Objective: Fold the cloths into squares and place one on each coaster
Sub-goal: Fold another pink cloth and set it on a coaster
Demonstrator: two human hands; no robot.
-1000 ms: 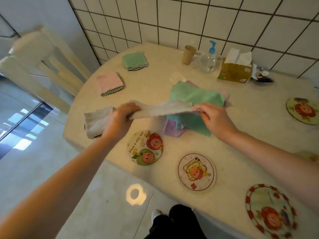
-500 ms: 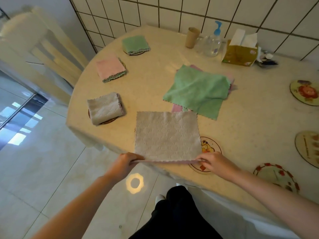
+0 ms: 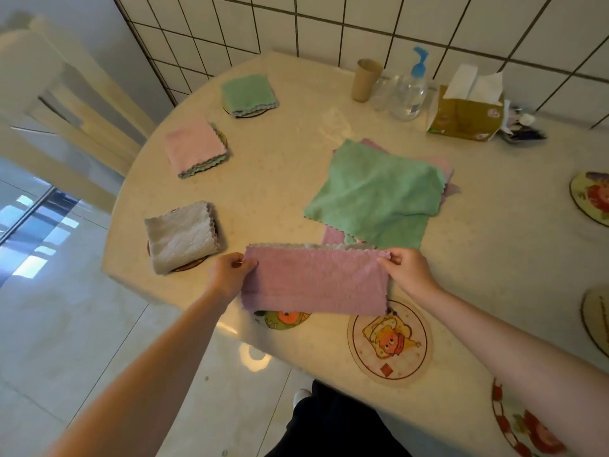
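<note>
A cloth (image 3: 313, 280), pink side up, lies folded in half near the table's front edge. My left hand (image 3: 230, 272) pinches its upper left corner and my right hand (image 3: 407, 270) pinches its upper right corner. It partly covers a green-and-orange coaster (image 3: 285, 319); a bare cartoon coaster (image 3: 389, 341) lies just right of that. Folded grey (image 3: 181, 235), pink (image 3: 194, 145) and green (image 3: 247, 94) cloths each sit on a coaster along the left rim. A pile of unfolded cloths with a green one (image 3: 379, 192) on top lies mid-table.
The round table (image 3: 280, 179) stands against a tiled wall. At the back are a paper cup (image 3: 365, 80), a pump bottle (image 3: 410, 90) and a tissue box (image 3: 464, 117). More coasters (image 3: 590, 196) lie at the right edge and one (image 3: 524, 423) at the front right. A chair (image 3: 66, 103) stands left.
The cloth went from stretched in the air to spread flat, grey side up. Both hands then brought its near edge over to the far edge, so it now lies halved with the pink side up.
</note>
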